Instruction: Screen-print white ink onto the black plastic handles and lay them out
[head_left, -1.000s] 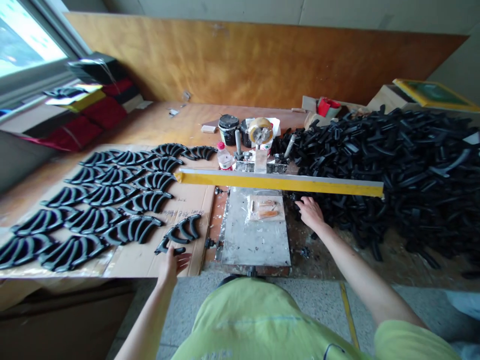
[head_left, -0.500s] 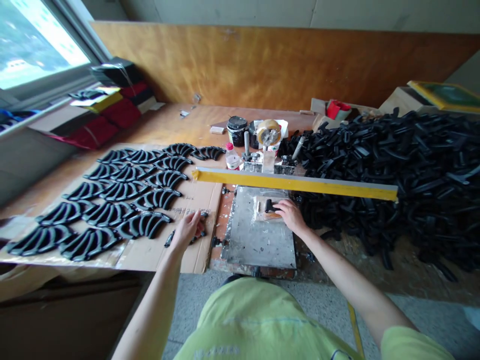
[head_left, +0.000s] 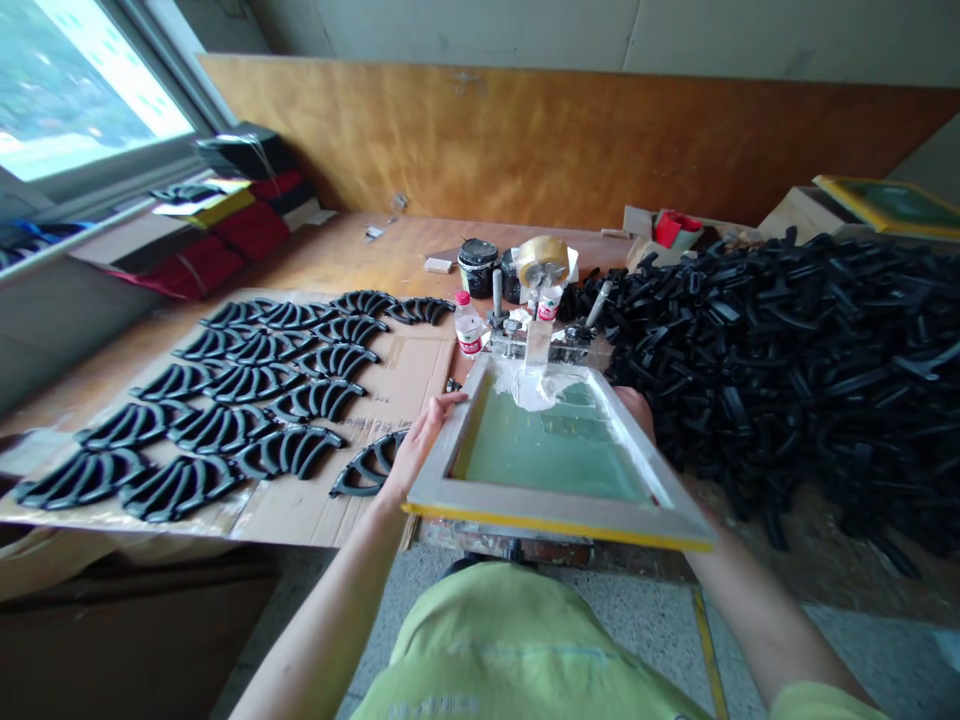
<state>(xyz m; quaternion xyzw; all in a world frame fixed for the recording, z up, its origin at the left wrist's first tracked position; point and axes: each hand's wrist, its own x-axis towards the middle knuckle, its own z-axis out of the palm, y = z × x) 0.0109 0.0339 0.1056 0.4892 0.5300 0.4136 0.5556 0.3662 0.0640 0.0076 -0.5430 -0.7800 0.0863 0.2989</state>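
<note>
A printing screen frame [head_left: 555, 515] with a green mesh and a yellow front edge lies tilted down over the metal plate in front of me. My left hand [head_left: 422, 440] grips the frame's left rail, thumb on top. My right hand [head_left: 637, 405] is at the frame's right rail and mostly hidden behind it. A black curved part [head_left: 367, 465] lies on the cardboard sheet [head_left: 300, 510] just left of my left hand. Rows of several like black parts [head_left: 225, 420] cover the cardboard.
A big heap of black parts [head_left: 787, 340] fills the table's right side. Behind the frame stand an ink can [head_left: 476, 262], a tape roll [head_left: 541, 258] and a small bottle [head_left: 469, 330]. Red and black stacks [head_left: 225, 225] lie by the window. Another screen frame [head_left: 885, 200] sits far right.
The raised screen frame has swung down over the plate. My left hand left the black part on the cardboard and took the frame's left rail; my right hand went from the plate to the right side.
</note>
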